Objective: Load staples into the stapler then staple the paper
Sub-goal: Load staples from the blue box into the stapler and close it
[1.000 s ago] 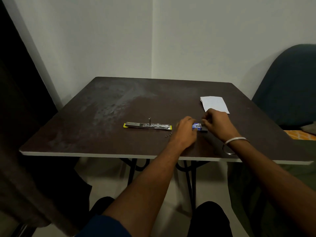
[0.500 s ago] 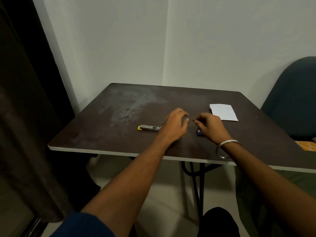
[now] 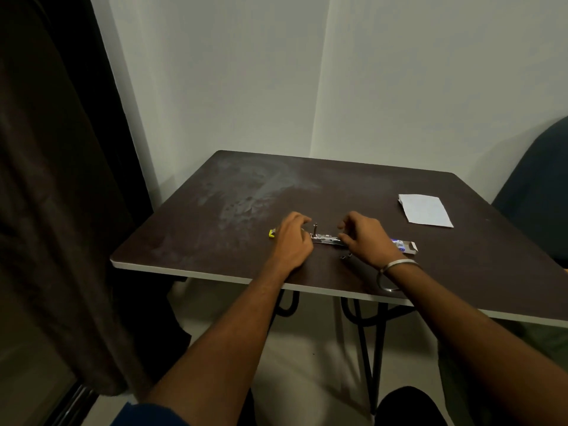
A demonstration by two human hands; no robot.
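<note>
1. Stapler (image 3: 325, 238) lies opened flat mid-table; left hand (image 3: 292, 241), fingers curled, steadies its yellow end.
2. Right hand (image 3: 365, 241) hovers at the tray's other end, fingers loosely pinched; holding staples, I cannot tell.
3. Box (image 3: 405, 245) sits just right, paper (image 3: 425, 210) beyond, likely waiting.

Dim, soft indoor light; the pale wall (image 3: 399, 72) at upper right is brightest. The curtain (image 3: 46, 179) at left sinks into near-black. Wide-angle bending at edges, slight overall softness, faint sheen on the table (image 3: 246, 192).
</note>
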